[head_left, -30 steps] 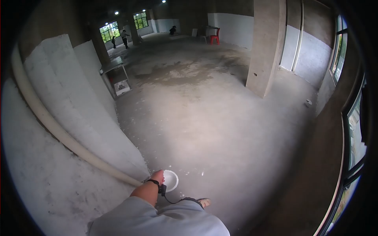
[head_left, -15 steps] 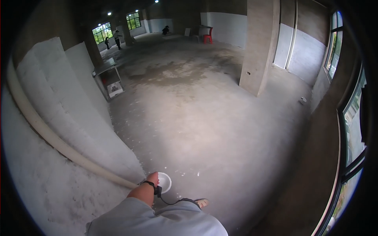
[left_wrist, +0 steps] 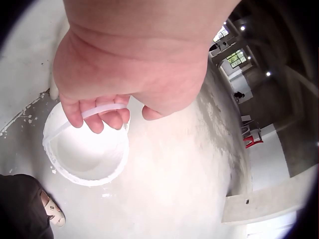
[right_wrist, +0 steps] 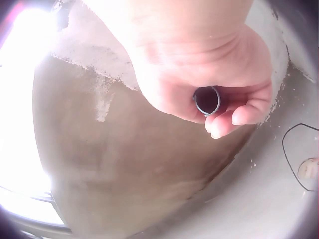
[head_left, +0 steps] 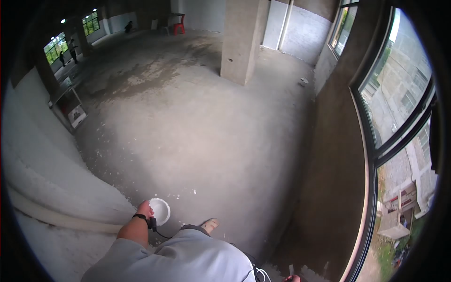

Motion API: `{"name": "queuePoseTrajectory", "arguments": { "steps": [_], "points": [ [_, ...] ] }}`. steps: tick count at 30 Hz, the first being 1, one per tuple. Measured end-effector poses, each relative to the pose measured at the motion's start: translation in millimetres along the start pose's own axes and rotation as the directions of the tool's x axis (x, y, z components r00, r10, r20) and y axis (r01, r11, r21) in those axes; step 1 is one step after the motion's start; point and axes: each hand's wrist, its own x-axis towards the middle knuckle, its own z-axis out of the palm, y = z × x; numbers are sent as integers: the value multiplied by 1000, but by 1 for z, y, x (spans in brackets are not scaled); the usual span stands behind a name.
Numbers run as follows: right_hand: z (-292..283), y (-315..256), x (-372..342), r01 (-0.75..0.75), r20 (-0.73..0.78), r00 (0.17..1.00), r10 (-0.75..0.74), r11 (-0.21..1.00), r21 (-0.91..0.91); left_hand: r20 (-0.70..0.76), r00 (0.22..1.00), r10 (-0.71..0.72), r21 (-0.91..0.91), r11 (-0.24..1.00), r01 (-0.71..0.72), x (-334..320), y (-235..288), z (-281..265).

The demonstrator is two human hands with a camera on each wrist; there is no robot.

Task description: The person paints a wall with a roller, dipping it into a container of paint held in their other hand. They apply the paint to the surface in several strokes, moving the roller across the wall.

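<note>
With the left hand, grips the thin white handle of a white bucket in curled fingers. Has the bucket over the grey concrete floor, near the foot of the left wall; cannot tell hanging from standing. With the right hand, holds a dark, round-ended object rimmed in grey, also in curled fingers; cannot make out the rest. Faces a deep room, flecked white underfoot near the bucket and stained darker farther back, with a pale pipe along the left wall, a square pillar and a distant red chair. To the right, borders on a brown wall below a dark-framed window, marked by a ragged pale patch.
</note>
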Motion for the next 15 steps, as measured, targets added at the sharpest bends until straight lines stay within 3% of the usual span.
{"name": "queuePoseTrajectory", "arguments": {
  "steps": [1, 3, 5, 6, 8, 10, 13, 15],
  "points": [
    [4, -8, 39, -331, -172, 901, 397, 889, 317, 40, 997, -64, 17, 998, 64, 14, 2, 0],
    [-21, 0, 46, -343, -62, 923, 380, 884, 319, 25, 993, -115, 23, 993, 114, 43, 1, 5],
    [-7, -8, 16, -318, -111, 922, 371, 889, 331, -43, 983, -177, 93, 979, 180, 34, 6, 23],
    [-5, -9, 5, -353, -98, 911, 400, 882, 313, 12, 986, -164, 155, 975, 160, 32, 6, 27],
    [5, -11, -30, -239, -177, 954, 243, 970, 42, 43, 981, -190, 279, 945, 171, 38, 7, 39],
    [4, -8, -44, -213, -268, 950, 161, 961, -178, 75, 978, -194, 367, 917, 154, 48, 14, 59],
    [-3, -1, -65, -231, -314, 948, 49, 786, -574, 103, 972, -212, 473, 870, 140, 39, 23, 87],
    [-1, 1, -93, -231, -348, 938, 6, 758, -610, 122, 962, -243, 520, 841, 147, 42, 26, 108]
  ]
}}
